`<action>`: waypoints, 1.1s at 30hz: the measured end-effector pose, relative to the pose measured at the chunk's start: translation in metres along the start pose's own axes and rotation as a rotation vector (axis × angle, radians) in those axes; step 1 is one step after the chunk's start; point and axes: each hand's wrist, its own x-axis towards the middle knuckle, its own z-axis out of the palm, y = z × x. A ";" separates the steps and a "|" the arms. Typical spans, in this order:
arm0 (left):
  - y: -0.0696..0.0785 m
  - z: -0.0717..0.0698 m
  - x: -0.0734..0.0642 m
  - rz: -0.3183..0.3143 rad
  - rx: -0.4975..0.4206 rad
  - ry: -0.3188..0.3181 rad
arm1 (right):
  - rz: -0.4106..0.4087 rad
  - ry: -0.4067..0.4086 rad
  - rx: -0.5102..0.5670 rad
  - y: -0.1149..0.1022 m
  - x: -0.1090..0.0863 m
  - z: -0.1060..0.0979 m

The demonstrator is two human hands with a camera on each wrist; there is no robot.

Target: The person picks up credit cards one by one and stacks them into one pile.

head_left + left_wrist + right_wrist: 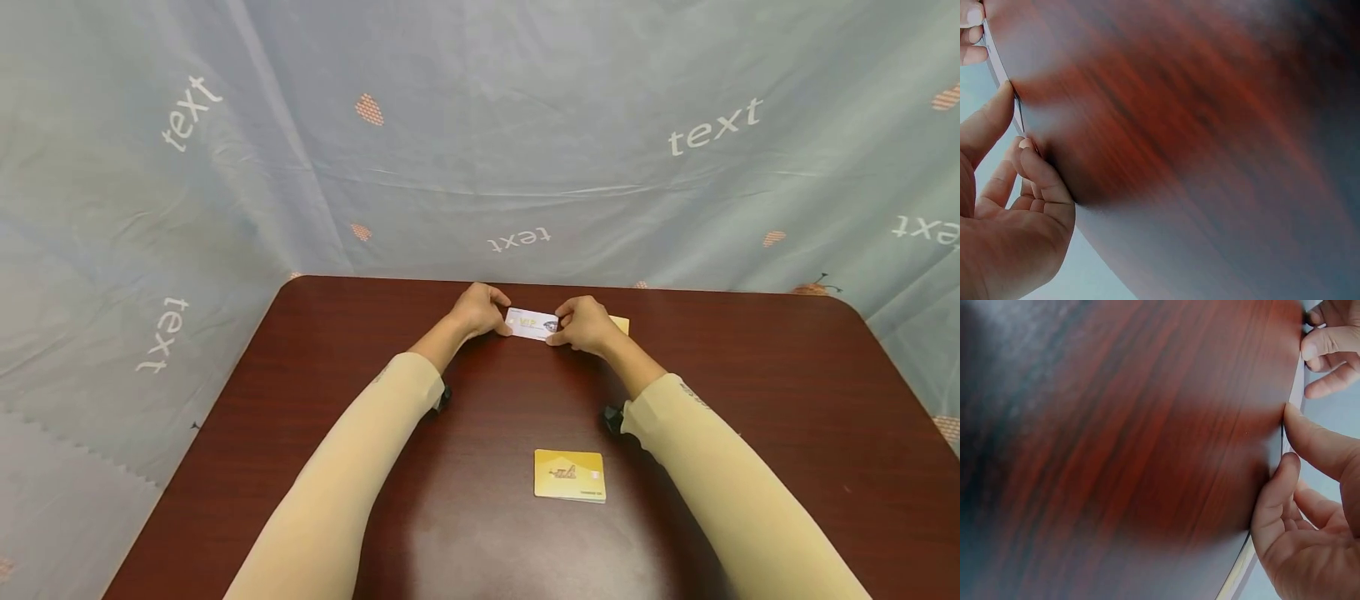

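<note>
A white card with "VIP" lettering (531, 323) is at the far side of the brown table, in the head view. My left hand (478, 310) pinches its left end between thumb and fingers. At the opposite end, my right hand (587, 325) pinches the card the same way. Both wrist views show the card nearly edge-on, as a thin pale strip (999, 62), low over the tabletop. Just past the right hand a yellow card (621, 324) peeks out, mostly hidden by that hand. Nearer to me, between the forearms, lies a small stack of yellow cards (569, 475).
The dark reddish-brown table (750, 400) has rounded far corners. Behind it and along its left side hangs a grey-blue curtain (570, 125) printed with "text". Dark wrist devices (613, 418) show at both cuffs.
</note>
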 end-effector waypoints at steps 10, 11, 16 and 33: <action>0.002 0.000 -0.003 -0.001 0.031 0.002 | 0.017 0.008 0.016 -0.001 0.000 0.002; 0.002 0.000 -0.003 -0.002 0.035 0.003 | 0.018 0.008 0.019 -0.001 0.000 0.003; 0.000 0.002 -0.002 0.007 0.043 0.009 | 0.016 0.014 0.035 -0.002 -0.003 0.004; 0.003 0.006 -0.009 -0.005 -0.048 0.050 | 0.028 0.082 0.044 -0.006 -0.008 0.009</action>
